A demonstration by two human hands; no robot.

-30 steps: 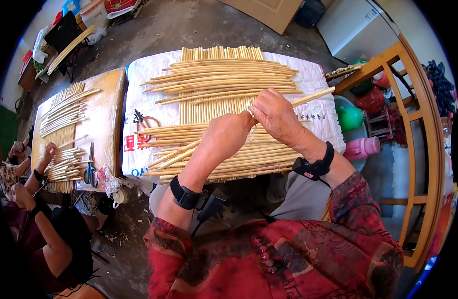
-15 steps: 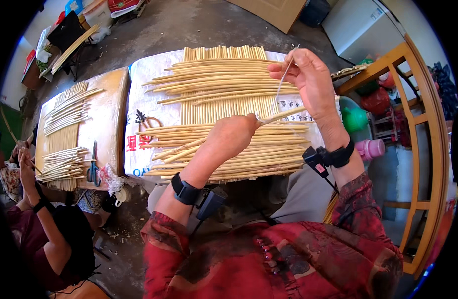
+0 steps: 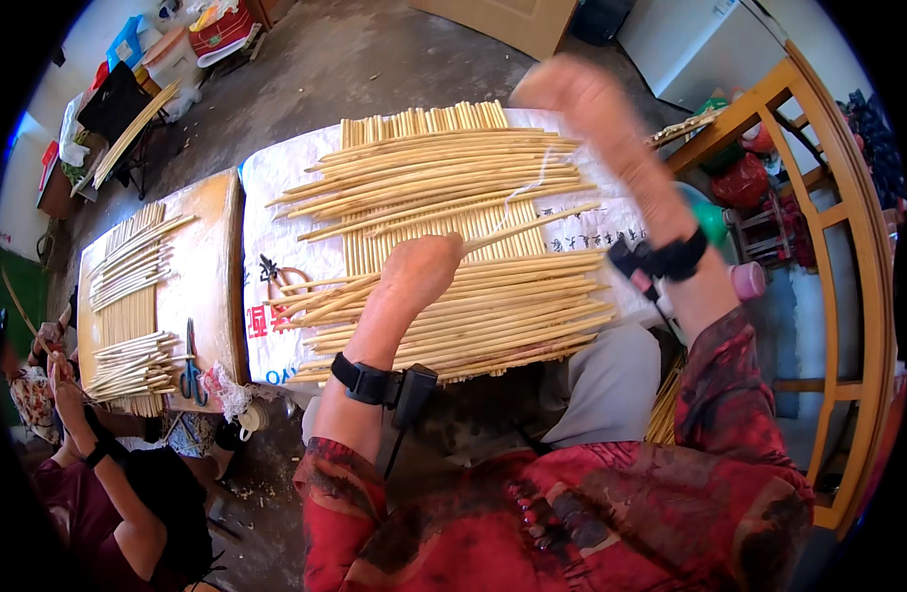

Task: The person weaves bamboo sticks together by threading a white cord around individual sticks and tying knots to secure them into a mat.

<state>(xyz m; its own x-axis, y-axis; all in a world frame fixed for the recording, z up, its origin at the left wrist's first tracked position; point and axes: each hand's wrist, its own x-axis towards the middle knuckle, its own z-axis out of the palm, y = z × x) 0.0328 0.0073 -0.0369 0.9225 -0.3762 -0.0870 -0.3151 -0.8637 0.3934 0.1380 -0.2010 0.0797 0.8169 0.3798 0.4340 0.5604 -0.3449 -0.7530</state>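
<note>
My left hand (image 3: pixel 421 271) is closed around a pale slender stick (image 3: pixel 532 227), whose tapered end points to the upper right over the table. A thin white string (image 3: pixel 535 184) runs loosely upward from near that stick, across the upper bundle of sticks. My right hand (image 3: pixel 581 99) is raised beyond the table's far right corner. Motion smears its fingers, so whether the string is in them cannot be made out. Below my left hand lies a wide layer of sticks (image 3: pixel 473 306); another layer (image 3: pixel 424 178) lies farther off, both across a mat of upright sticks (image 3: pixel 434 113).
Scissors (image 3: pixel 293 276) lie at the left of the white-covered table (image 3: pixel 276 187). Another table (image 3: pixel 207 257) on the left bears sticks and blue-handled scissors (image 3: pixel 191 370). A co-worker's hands (image 3: pixel 61 375) are beside it. A wooden frame (image 3: pixel 828 217) stands at the right.
My right hand has moved up and away to the far side, blurring. The string has trailed out over the upper sticks. My left hand has shifted slightly left, still gripping the stick.
</note>
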